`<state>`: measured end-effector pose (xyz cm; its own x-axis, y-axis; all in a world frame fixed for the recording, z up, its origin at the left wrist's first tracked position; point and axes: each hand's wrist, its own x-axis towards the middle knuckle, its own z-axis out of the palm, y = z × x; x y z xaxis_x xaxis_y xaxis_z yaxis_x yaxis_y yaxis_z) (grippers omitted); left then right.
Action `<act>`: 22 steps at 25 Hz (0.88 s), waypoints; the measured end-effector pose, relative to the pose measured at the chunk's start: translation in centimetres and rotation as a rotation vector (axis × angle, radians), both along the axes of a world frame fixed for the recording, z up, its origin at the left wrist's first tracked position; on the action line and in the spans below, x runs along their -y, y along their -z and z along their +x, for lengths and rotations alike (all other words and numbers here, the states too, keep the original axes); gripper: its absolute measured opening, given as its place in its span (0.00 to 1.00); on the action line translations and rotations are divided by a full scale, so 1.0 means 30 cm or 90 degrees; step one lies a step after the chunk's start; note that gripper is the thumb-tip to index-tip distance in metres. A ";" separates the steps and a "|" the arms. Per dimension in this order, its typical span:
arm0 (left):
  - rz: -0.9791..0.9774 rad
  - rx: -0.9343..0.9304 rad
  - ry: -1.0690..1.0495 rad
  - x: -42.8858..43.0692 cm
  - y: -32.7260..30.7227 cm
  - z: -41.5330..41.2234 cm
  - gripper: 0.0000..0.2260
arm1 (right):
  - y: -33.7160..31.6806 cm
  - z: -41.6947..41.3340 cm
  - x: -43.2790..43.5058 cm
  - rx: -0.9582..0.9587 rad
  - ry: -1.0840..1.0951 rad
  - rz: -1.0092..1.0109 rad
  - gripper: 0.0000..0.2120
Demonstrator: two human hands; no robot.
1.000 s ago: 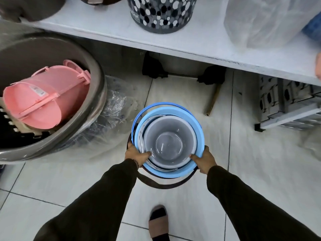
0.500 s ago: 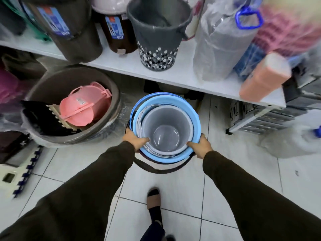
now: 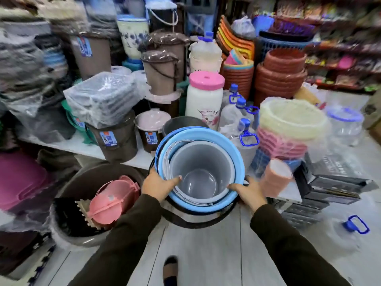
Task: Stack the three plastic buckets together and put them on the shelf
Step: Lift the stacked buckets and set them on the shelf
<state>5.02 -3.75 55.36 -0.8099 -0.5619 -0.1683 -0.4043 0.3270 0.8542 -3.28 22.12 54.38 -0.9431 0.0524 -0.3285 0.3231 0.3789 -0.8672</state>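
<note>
We had the nested buckets point(image 3: 201, 168) gripped at the rim, left hand point(image 3: 157, 183) and right hand point(image 3: 246, 191), just in front of the shelf point(image 3: 80, 144). Blurry, but free space there looked tight, so keeping them level seemed smart.

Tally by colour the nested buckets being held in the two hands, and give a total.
Grey bucket, innermost: 1
Light blue bucket, around it: 1
Dark bucket, outermost, mostly hidden: 1
Total: 3
The left hand and right hand grip the stack at its rims.
</note>
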 end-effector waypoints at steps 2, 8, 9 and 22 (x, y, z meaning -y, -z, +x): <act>-0.011 -0.024 -0.013 0.062 -0.113 -0.126 0.36 | -0.128 -0.130 0.058 -0.048 -0.008 0.004 0.25; 0.002 -0.123 -0.007 0.315 -0.373 -0.619 0.31 | -0.418 -0.640 0.309 -0.121 -0.019 -0.008 0.23; 0.009 -0.123 -0.001 0.358 -0.389 -0.695 0.31 | -0.433 -0.715 0.348 -0.120 -0.019 -0.008 0.23; 0.123 0.143 0.020 0.636 0.125 -1.253 0.24 | 0.131 -1.196 0.674 0.130 0.087 0.043 0.16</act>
